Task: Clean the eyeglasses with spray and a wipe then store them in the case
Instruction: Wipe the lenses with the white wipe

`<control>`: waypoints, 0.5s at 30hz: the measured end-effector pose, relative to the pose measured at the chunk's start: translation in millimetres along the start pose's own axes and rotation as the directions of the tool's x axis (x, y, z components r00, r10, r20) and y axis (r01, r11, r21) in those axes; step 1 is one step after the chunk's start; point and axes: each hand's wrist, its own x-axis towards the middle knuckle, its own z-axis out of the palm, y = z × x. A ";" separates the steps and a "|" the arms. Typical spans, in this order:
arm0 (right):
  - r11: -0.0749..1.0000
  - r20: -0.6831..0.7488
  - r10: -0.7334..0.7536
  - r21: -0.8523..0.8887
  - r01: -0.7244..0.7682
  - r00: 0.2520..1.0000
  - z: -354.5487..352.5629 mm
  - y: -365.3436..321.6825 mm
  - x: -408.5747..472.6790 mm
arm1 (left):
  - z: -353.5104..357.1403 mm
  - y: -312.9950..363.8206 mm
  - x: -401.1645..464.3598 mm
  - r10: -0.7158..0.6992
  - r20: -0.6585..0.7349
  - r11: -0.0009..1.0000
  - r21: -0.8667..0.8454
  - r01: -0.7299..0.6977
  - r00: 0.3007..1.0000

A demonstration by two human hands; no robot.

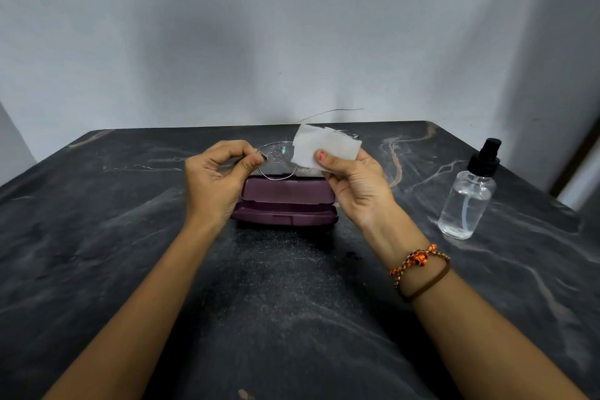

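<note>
Eyeglasses [277,161] between both hands, above case [285,204]

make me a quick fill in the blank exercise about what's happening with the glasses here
1. The right hand presses a white ____ against one lens of the glasses.
2. The case on the table is ____, not shut.
3. The spray bottle has a ____ cap.
4. The left hand pinches the glasses at one ____ of the frame.

Missing words: wipe; open; black; end

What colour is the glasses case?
Dark purple, plum-like. The glasses case lies open on the table, seen clearly in the head view.
</note>
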 end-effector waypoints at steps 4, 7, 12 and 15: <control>0.998 -0.020 0.058 0.016 -0.057 0.998 -2.1 -1.9 2.8 | -2.9 -3.6 2.4 -0.010 -0.036 1.000 -0.022 0.009 0.999; 0.992 -0.076 0.128 0.019 -0.127 0.989 -4.7 -3.2 4.5 | -3.6 -4.9 3.2 -0.015 -0.028 1.000 -0.019 0.014 0.999; 0.976 -0.052 0.155 0.166 -0.144 0.987 -4.9 -3.5 3.8 | -1.8 -5.4 2.1 -0.001 -0.025 1.000 -0.018 0.000 1.000; 0.977 -0.014 0.128 0.175 -0.123 0.992 -4.6 -2.8 3.0 | -0.5 -4.7 1.2 0.007 -0.019 1.000 -0.013 -0.007 1.000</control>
